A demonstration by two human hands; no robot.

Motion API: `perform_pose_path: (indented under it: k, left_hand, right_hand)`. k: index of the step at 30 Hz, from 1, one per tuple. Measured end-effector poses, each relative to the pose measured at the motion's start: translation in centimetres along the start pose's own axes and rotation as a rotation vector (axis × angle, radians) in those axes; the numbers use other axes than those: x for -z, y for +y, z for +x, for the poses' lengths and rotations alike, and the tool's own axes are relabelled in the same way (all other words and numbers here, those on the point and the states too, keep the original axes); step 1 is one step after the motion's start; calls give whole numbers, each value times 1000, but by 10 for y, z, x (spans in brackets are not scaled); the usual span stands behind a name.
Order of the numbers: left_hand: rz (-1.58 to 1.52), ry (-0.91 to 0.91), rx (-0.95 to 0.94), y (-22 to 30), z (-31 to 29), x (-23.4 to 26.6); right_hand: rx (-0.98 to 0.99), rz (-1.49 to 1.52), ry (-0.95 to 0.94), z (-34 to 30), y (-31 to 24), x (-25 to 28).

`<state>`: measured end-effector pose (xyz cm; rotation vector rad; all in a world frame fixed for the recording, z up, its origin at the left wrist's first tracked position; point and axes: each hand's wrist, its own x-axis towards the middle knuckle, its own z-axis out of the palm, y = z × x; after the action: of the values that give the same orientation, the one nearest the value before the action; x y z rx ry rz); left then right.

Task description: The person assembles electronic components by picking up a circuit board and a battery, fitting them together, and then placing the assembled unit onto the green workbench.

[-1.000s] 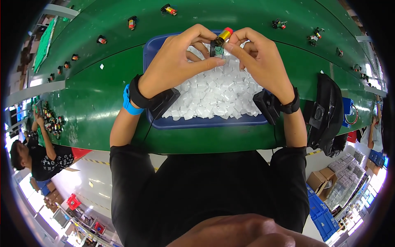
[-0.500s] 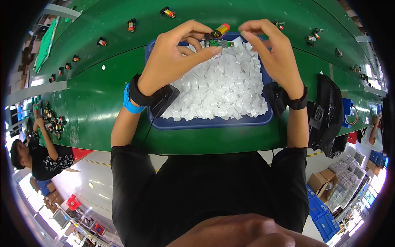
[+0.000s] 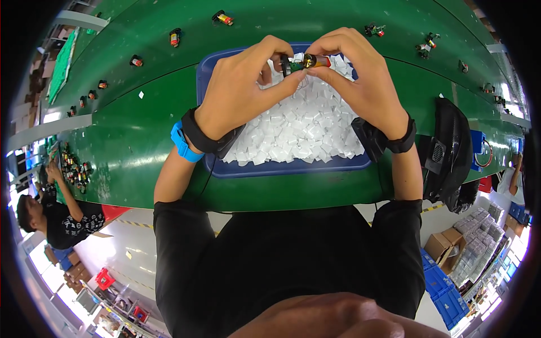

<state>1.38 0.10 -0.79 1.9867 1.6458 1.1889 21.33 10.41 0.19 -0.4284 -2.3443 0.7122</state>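
From my end I look down on a long green counter [image 3: 129,129], its edges bowed by the lens. Small wired assemblies [image 3: 175,38] lie spaced out along its far left side, and others [image 3: 375,30] along the far right. A heap of parts [image 3: 76,169] sits near the left end, where a co-worker [image 3: 62,219] reaches in. A black bag [image 3: 451,152] lies at the right. On the pale floor behind I see blue crates [image 3: 445,293], an open cardboard box [image 3: 445,248] and stacked pale packs [image 3: 479,242].

Directly before me stands a blue tray [image 3: 282,170], filled with small white pieces [image 3: 298,129] in a loose layer.

Above its far edge, both hands are narrowed on one device [image 3: 295,66]. The left hand [image 3: 239,84] pinches its black end by the green board; the right hand [image 3: 360,79] grips its gold cylinder [image 3: 318,61], red-tipped, between thumb and fingers.
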Motion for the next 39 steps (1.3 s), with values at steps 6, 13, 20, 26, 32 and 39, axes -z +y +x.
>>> perform_pose_path:
  k: [6,13,20,26,32,39]
  left_hand:
    - [197,-36,2,9,-2,-1]
    - [88,-188,140,6,-8,0]
    - [-411,-317,252,-12,-6,1]
    - [-244,-266,245,-6,-4,2]
    - [-219,-355,212,-14,-4,5]
    - [-302,-220,259,-5,-1,2]
  right_hand:
    - [-3,143,-23,1,0,-2]
    - [100,16,-60,0,-4,-7]
    - [198,-42,-25,1,-4,-7]
    - [222,-100,1,0,1,-9]
    - [304,-125,5,1,3,-11]
    - [287,-118,41,1,2,-10]
